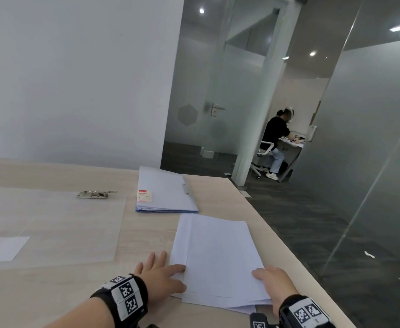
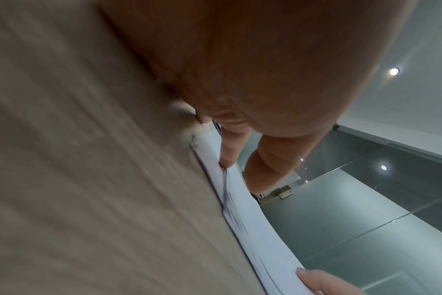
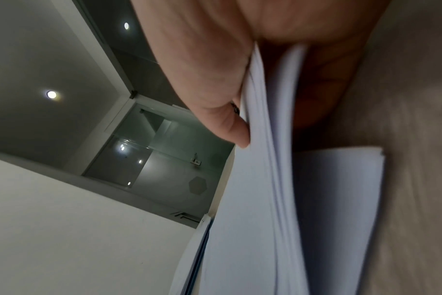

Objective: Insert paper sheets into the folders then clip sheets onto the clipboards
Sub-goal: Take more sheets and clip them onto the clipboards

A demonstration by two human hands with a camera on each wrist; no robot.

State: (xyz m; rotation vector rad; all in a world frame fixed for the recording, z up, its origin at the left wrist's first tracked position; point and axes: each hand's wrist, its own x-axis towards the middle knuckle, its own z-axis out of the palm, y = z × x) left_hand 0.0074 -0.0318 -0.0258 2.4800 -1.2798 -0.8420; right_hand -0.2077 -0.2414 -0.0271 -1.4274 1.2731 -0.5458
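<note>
A stack of white paper sheets (image 1: 218, 254) lies on the wooden table (image 1: 75, 292) near its right front edge. My left hand (image 1: 170, 275) rests at the stack's left edge with straight fingers, index finger and thumb touching the paper (image 2: 242, 203). My right hand (image 1: 268, 280) grips the near right corner. In the right wrist view its thumb (image 3: 230, 123) lies on top of several lifted sheets (image 3: 255, 179), with more sheets flat below. A pile of light blue folders (image 1: 165, 192) lies behind the stack. A clear clipboard (image 1: 52, 223) with a metal clip (image 1: 96, 194) lies to the left.
A white sheet (image 1: 2, 248) shows under the clipboard's near left part. The table's right edge (image 1: 289, 242) drops to dark floor beside a glass wall. Far behind an open glass door a person (image 1: 276, 143) sits at a desk.
</note>
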